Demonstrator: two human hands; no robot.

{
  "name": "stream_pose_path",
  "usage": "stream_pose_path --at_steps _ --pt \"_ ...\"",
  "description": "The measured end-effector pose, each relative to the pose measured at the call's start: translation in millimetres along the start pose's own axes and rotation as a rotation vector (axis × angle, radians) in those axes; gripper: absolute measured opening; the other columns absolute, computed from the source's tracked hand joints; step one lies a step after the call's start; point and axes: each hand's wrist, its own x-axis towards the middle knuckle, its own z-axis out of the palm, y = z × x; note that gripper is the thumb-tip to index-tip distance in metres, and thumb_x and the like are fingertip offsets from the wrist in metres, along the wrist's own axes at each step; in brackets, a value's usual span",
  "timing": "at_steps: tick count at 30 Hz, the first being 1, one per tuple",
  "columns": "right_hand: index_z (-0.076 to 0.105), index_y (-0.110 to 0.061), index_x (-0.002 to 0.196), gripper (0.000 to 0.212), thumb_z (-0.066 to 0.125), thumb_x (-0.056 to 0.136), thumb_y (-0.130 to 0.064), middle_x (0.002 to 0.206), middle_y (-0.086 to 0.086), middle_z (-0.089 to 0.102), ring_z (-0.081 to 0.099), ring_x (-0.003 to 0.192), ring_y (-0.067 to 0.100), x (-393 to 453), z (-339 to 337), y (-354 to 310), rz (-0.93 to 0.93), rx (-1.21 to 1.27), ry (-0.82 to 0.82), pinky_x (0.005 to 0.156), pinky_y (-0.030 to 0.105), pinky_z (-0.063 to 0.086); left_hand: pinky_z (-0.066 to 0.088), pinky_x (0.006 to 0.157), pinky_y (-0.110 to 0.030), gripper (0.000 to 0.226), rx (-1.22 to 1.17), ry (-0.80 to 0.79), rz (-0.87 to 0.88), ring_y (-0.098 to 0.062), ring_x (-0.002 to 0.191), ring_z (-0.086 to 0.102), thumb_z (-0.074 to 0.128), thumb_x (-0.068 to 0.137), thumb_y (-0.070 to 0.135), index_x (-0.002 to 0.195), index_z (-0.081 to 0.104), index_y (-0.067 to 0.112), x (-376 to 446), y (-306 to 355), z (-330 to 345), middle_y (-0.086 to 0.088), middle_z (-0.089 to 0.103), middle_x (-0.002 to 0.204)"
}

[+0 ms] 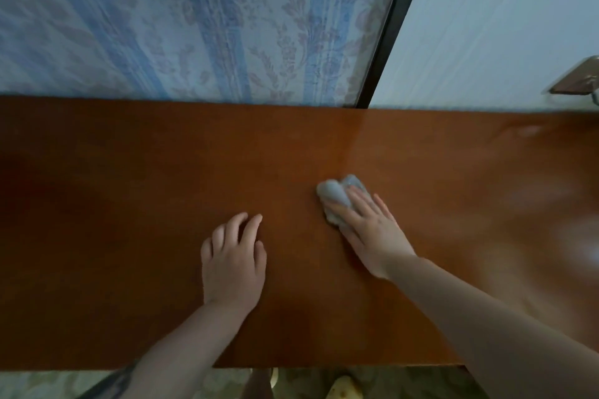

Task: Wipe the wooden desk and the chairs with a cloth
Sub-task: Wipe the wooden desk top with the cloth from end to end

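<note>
Crumpled pale grey cloth (337,196) lies on the glossy reddish-brown wooden desk (129,204), right of centre, about midway between the near and far edges. Right hand (369,230) lies flat on the cloth's near-right part, fingers straight and pressing down, thumb along the cloth's left side; the far-left bunch of cloth shows beyond the fingertips. Left hand (231,261) rests on the bare desk left of the cloth, well apart from it, fingers loosely bent with tips on the wood, holding nothing. Both forearms cross the near edge. Right part of the desk is blurred, with pale reflections. Behind the far edge: blue-striped floral fabric (194,19) at left, a dark vertical frame (389,32), a white panel (502,19) at right with a metal handle (575,81).
</note>
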Motion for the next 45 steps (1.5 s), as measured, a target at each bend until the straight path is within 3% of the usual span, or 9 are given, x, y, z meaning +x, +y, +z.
stream_pose_path --at_steps 4,10,14,18,25,27,33,40,45 --pt "0.020 -0.034 0.153 0.052 0.031 0.102 -0.032 0.163 -0.001 0.006 -0.009 0.149 0.015 50 17 -79 0.362 0.115 0.192 0.120 0.039 -0.007 0.027 0.110 -0.046 0.047 0.011 -0.021 0.059 -0.025 0.140 0.029 0.048 0.097 0.025 0.143 0.044 0.020 57 -15 -5 -0.002 0.038 0.151" --pt "0.010 -0.047 0.150 0.057 0.036 0.101 -0.035 0.162 -0.010 0.001 -0.009 0.148 0.010 4 10 -34 -0.493 -0.057 -0.178 0.119 0.037 -0.013 0.028 0.113 -0.046 0.052 0.008 -0.032 0.160 -0.022 0.142 0.029 0.023 0.098 0.036 0.143 0.044 0.019 84 -33 -3 -0.003 0.039 0.151" --pt "0.023 -0.043 0.150 0.050 0.034 0.102 -0.033 0.161 -0.001 0.017 0.009 0.150 0.017 59 -6 15 0.015 -0.012 0.073 0.119 0.031 -0.007 0.026 0.114 -0.045 0.053 0.039 -0.033 0.140 -0.021 0.142 0.028 0.021 0.098 0.037 0.144 0.042 0.022 83 -29 -3 -0.001 0.038 0.152" --pt "0.038 -0.028 0.148 0.051 0.040 0.097 -0.026 0.160 0.005 0.024 0.011 0.149 0.021 110 13 -64 0.382 0.114 0.270 0.119 0.040 0.000 0.026 0.113 -0.044 0.052 0.031 -0.026 0.143 -0.022 0.141 0.030 0.025 0.096 0.035 0.142 0.044 0.020 85 -32 -1 -0.001 0.040 0.150" --pt "0.022 -0.042 0.149 0.057 0.035 0.094 -0.036 0.162 -0.003 0.015 0.006 0.150 0.015 15 18 -41 -0.516 -0.090 -0.129 0.122 0.040 0.000 0.030 0.111 -0.047 0.053 -0.003 -0.013 0.172 -0.024 0.140 0.032 0.026 0.093 0.027 0.142 0.045 0.018 84 -35 0 -0.003 0.041 0.149" --pt "0.029 -0.041 0.147 0.055 0.038 0.092 -0.034 0.157 0.003 0.029 0.023 0.147 0.019 27 6 1 -0.399 -0.178 -0.047 0.121 0.038 0.006 0.030 0.111 -0.047 0.050 0.011 -0.017 0.161 -0.024 0.140 0.033 0.026 0.095 0.027 0.142 0.045 0.019 84 -33 0 -0.003 0.042 0.149" --pt "0.012 -0.034 0.155 0.053 0.028 0.104 -0.036 0.164 0.002 0.002 -0.007 0.149 0.019 120 -5 -40 0.468 0.128 0.201 0.121 0.041 -0.004 0.038 0.102 -0.050 0.043 0.008 0.014 0.039 -0.029 0.122 0.045 0.059 0.088 0.024 0.130 0.056 0.019 101 -17 2 -0.008 0.053 0.130" --pt "0.015 -0.040 0.153 0.050 0.019 0.103 -0.046 0.162 -0.004 0.006 -0.002 0.149 0.013 39 8 -31 -0.170 -0.058 -0.029 0.120 0.038 -0.002 0.032 0.105 -0.047 0.043 -0.013 0.033 0.110 -0.029 0.129 0.040 0.055 0.092 0.025 0.134 0.053 0.016 141 -4 9 -0.008 0.048 0.139" --pt "0.010 -0.041 0.154 0.052 0.017 0.102 -0.046 0.163 -0.005 0.000 -0.011 0.148 0.011 90 -12 -6 0.275 -0.008 0.048 0.119 0.033 -0.011 0.033 0.107 -0.048 0.041 -0.006 0.080 0.132 -0.028 0.131 0.039 0.045 0.096 0.025 0.136 0.051 0.016 139 -5 13 -0.007 0.047 0.140"
